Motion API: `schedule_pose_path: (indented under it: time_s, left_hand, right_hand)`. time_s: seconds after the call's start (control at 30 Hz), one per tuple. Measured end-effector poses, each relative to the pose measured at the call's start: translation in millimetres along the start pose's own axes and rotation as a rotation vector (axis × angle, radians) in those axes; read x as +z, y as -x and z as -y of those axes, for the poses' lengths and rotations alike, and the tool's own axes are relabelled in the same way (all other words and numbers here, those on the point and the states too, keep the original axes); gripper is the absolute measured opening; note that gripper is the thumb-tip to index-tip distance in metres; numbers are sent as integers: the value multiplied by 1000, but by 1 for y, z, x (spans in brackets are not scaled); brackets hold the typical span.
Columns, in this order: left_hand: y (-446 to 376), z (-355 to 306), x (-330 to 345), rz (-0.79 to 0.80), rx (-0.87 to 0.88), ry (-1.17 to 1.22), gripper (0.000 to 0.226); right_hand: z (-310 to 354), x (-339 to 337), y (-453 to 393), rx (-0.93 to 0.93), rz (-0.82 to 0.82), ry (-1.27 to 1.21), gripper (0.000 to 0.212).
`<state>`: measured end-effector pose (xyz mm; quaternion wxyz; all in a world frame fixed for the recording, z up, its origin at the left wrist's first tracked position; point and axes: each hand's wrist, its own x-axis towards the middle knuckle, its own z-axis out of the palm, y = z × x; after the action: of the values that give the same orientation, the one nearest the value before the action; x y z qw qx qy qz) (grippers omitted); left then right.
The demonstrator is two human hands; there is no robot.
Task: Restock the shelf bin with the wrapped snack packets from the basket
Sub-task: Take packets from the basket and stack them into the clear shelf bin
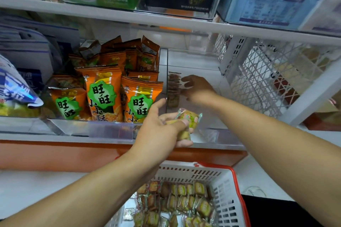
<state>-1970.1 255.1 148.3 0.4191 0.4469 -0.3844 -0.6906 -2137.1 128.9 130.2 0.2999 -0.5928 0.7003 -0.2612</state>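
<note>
My left hand (162, 131) grips a small bunch of clear-wrapped snack packets (188, 120) in front of the shelf edge. My right hand (196, 88) reaches inside the clear shelf bin (206, 64), its fingers touching a row of wrapped packets (173, 88) stacked along the bin's left wall. Whether those fingers pinch a packet cannot be told. Below, the white basket with a red rim (234, 178) holds several more wrapped snack packets (182, 202).
Orange snack bags (103, 94) fill the bin to the left. A white mesh rack (263, 79) stands to the right of the clear bin. A shelf board (166, 22) with boxed goods runs close above. An orange strip (55, 155) fronts the shelf base.
</note>
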Motion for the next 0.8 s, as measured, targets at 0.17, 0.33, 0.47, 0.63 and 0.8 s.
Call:
schedule_pose_path:
  time_s: [0.17,0.33,0.47,0.63,0.8]
  left_hand:
    - [2,-5,-6,21,-33,188,61]
    - [8,-9,-6,36,-75,298,35]
    - [12,-10,-4,19,-137,404,34]
    - [10,-4,-2,-37,-88,356,38]
    - [9,9,1,11,35,115,32]
  right_hand:
    - [14,-36,85,-21,312,-459,39]
    - [-1,-42,128,-74,425,-579,29]
    - [-9,-43,132,0,123,-709,29]
    - [-14,-43,145,-5,168,-815,32]
    - [-12,-14,159,16,169,-719,22]
